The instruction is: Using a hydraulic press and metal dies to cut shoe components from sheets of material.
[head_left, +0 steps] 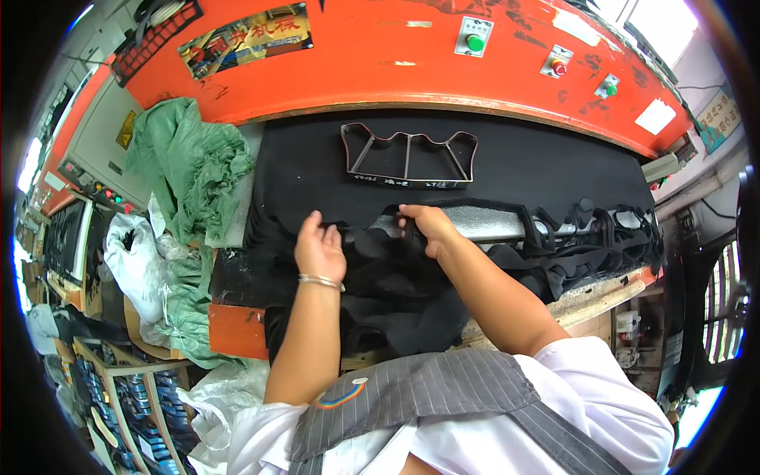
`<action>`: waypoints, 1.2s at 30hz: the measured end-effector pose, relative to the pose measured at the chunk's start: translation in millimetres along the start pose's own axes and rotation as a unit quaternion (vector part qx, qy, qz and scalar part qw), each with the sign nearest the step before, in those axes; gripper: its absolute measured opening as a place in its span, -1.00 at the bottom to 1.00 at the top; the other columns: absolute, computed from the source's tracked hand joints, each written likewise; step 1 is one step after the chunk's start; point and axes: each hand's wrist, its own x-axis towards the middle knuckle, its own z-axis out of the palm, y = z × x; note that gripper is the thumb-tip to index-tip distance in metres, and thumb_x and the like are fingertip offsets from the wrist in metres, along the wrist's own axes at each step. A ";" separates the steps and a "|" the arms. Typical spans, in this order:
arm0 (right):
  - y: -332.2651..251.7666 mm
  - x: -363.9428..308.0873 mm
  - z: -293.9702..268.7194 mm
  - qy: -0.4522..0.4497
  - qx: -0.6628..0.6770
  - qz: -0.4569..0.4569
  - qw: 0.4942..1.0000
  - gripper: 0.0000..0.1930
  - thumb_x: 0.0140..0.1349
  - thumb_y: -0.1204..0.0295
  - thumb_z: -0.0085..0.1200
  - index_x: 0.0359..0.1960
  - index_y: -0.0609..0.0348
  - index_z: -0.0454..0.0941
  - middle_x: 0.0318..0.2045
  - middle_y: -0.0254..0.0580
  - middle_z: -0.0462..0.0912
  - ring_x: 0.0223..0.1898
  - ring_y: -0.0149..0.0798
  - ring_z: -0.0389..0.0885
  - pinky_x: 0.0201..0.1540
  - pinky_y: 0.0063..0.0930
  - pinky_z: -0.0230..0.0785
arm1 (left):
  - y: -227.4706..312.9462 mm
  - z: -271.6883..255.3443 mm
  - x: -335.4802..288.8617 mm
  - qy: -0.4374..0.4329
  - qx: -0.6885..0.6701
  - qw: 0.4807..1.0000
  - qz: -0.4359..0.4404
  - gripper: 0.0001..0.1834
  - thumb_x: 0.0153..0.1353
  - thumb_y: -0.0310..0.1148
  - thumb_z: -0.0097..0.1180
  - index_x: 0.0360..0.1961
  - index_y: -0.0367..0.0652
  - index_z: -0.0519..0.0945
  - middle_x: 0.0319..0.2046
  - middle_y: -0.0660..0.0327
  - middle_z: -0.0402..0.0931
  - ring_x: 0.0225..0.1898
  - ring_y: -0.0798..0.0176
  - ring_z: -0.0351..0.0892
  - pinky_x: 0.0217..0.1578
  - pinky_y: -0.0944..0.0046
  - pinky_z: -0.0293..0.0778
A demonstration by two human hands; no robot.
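Observation:
My right hand is closed on the edge of a cut black fabric offcut, which bunches toward me over the front of the work surface. Palm turned up, my left hand is a little to the left over the same dark cloth. Its fingers are slightly curled and apart, with nothing visible in them. Beyond both hands, a metal cutting die with a wavy far edge and inner bars rests on a flat black fabric sheet.
An orange press beam with green and red buttons spans the far side. Tangled black scraps lie along the right front edge. Green sacking and a white plastic bag are at left. A rack holding blue pieces stands lower left.

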 end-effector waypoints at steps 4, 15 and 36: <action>23.1 -3.7 5.5 0.022 -0.077 -0.039 0.996 -0.80 0.30 0.32 0.06 -0.43 0.14 0.49 -0.62 -0.34 0.46 -0.60 -0.37 0.42 -0.50 -0.48 0.36 | 50.4 3.2 31.2 0.125 -0.023 0.992 0.001 -0.60 0.09 -0.23 0.30 -0.06 -0.08 0.52 -0.12 0.28 0.45 -0.12 0.22 0.40 -0.01 0.21 0.34; 26.2 -14.3 12.3 0.142 -0.405 -0.110 0.897 -0.24 0.27 -0.11 -0.02 0.04 0.56 0.44 -0.19 0.17 0.62 -0.10 0.01 0.58 0.03 -0.25 0.37 | 82.1 -2.4 84.7 -0.004 0.126 0.987 0.099 -0.46 0.03 -0.26 0.42 -0.10 -0.49 0.56 -0.12 -0.07 0.59 -0.14 0.07 0.62 -0.08 0.15 0.54; -65.0 22.5 -74.6 0.164 -0.684 -0.460 0.542 -0.42 -0.10 0.17 0.41 -0.15 0.31 0.46 0.20 0.37 0.30 0.25 0.26 0.26 0.24 -0.06 0.23 | 159.1 -58.3 72.3 -0.072 0.788 0.388 0.472 -0.69 0.19 -0.23 0.19 -0.09 -0.12 0.67 -0.10 0.18 0.59 0.01 0.02 0.49 0.06 0.02 0.37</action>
